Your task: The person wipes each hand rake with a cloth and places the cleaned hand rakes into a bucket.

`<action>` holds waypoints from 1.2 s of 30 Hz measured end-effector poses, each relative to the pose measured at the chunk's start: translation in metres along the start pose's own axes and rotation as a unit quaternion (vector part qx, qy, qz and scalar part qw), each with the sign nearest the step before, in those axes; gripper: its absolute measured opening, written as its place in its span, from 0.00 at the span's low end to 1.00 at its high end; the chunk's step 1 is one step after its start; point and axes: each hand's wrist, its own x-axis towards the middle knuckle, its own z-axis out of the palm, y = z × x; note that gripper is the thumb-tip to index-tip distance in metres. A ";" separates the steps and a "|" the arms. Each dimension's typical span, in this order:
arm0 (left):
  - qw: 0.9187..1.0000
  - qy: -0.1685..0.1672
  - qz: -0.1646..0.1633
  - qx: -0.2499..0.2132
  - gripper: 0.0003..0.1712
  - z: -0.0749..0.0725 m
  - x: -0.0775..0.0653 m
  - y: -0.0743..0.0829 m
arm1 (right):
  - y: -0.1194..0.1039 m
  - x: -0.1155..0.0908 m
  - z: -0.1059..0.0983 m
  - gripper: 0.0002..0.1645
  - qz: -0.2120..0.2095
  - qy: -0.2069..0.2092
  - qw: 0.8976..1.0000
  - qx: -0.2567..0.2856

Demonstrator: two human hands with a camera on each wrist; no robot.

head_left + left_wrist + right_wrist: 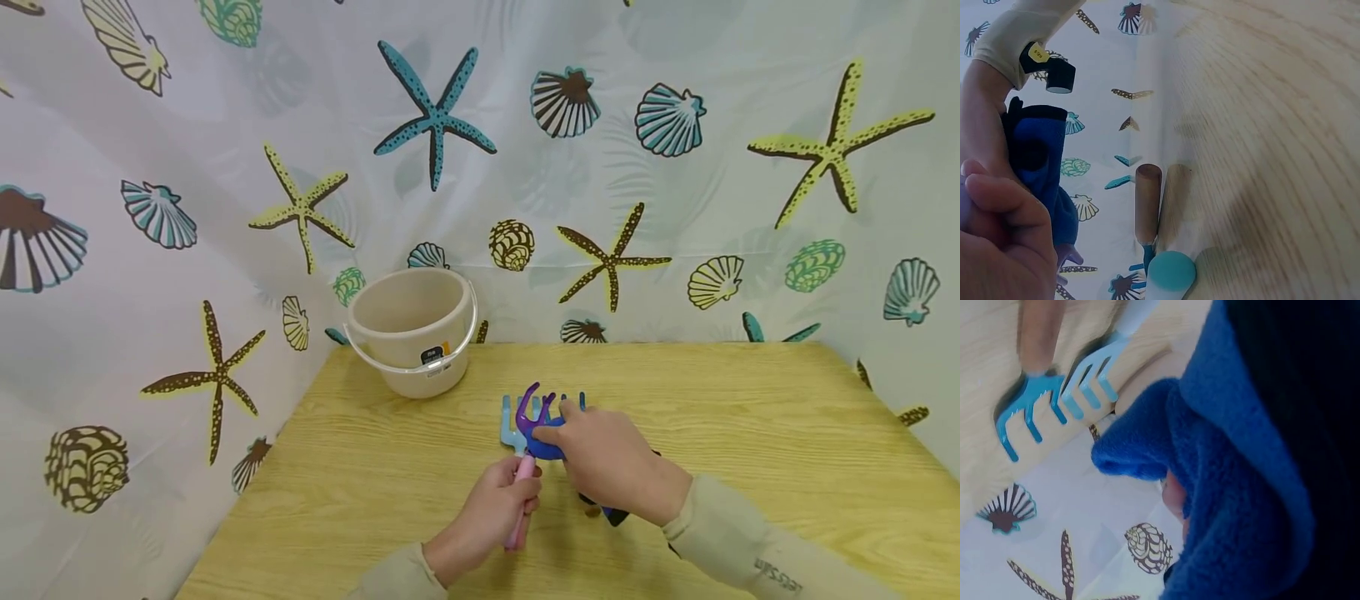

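My left hand grips the pink handle of a hand cultivator, whose purple tines point away from me. With my right hand I hold a blue cloth against the cultivator just below its tines. The cloth fills much of the right wrist view, where fingertips show at its edge. Beyond the hands, on the table, lie a light blue hand rake and a teal hand rake with a brown handle. In the head view the hands and cloth partly hide both rakes.
A beige bucket with its handle hanging at the front stands at the table's back left. A curtain printed with starfish and shells surrounds the wooden table. A dark strap-like piece shows below the right wrist.
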 end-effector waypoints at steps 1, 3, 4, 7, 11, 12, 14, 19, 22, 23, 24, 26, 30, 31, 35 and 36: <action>1.000 -0.001 0.000 0.001 0.07 0.000 0.000 0.000 | 0.000 0.000 0.000 0.25 -0.003 -0.001 1.000 -0.005; 1.000 -0.003 0.001 0.008 0.07 -0.001 -0.001 0.000 | 0.000 -0.001 -0.001 0.24 -0.010 -0.007 1.000 -0.011; 1.000 -0.005 0.002 0.012 0.07 -0.001 -0.001 0.000 | 0.000 -0.002 -0.001 0.24 -0.015 -0.010 1.000 -0.012; 1.000 -0.007 0.014 0.021 0.06 -0.001 -0.002 0.000 | 0.000 -0.003 -0.004 0.25 -0.026 -0.017 1.000 -0.002; 1.000 -0.013 0.011 0.017 0.06 -0.001 -0.001 0.001 | 0.000 -0.005 -0.009 0.26 -0.031 -0.007 0.999 0.010; 1.000 -0.014 0.008 0.015 0.06 -0.001 -0.002 0.002 | 0.000 -0.005 -0.009 0.26 -0.031 -0.002 1.000 0.007; 1.000 -0.013 0.006 0.015 0.07 -0.001 -0.002 0.002 | -0.001 -0.005 -0.008 0.26 -0.026 0.005 1.000 -0.005; 1.000 -0.011 0.015 0.024 0.10 0.001 -0.004 0.003 | -0.004 -0.004 -0.001 0.27 0.004 0.012 0.999 -0.047; 0.999 -0.013 0.016 0.028 0.10 0.003 -0.005 0.003 | -0.002 -0.002 0.005 0.26 0.013 0.026 0.997 -0.070; 0.999 -0.013 0.015 0.028 0.10 0.004 -0.005 0.003 | -0.001 -0.001 0.007 0.25 0.014 0.033 0.996 -0.076; 0.999 -0.013 0.014 0.028 0.10 0.004 -0.005 0.004 | 0.000 0.000 0.008 0.25 0.016 0.039 0.996 -0.081; 1.000 -0.010 0.012 0.027 0.10 0.005 -0.006 0.004 | 0.003 0.001 0.011 0.24 0.022 0.046 0.995 -0.085; 1.000 -0.009 0.010 0.022 0.10 0.005 -0.007 0.004 | 0.009 0.002 0.016 0.26 0.040 0.043 0.995 -0.081; 1.000 -0.008 0.010 0.021 0.10 0.006 -0.007 0.004 | 0.010 0.002 0.017 0.26 0.042 0.042 0.995 -0.080; 1.000 0.009 0.012 0.023 0.09 0.005 -0.005 0.003 | 0.008 0.000 0.015 0.26 0.031 0.025 0.997 -0.060; 1.000 0.013 0.009 0.023 0.09 0.004 -0.005 0.002 | 0.006 -0.002 0.013 0.27 0.024 0.021 0.998 -0.052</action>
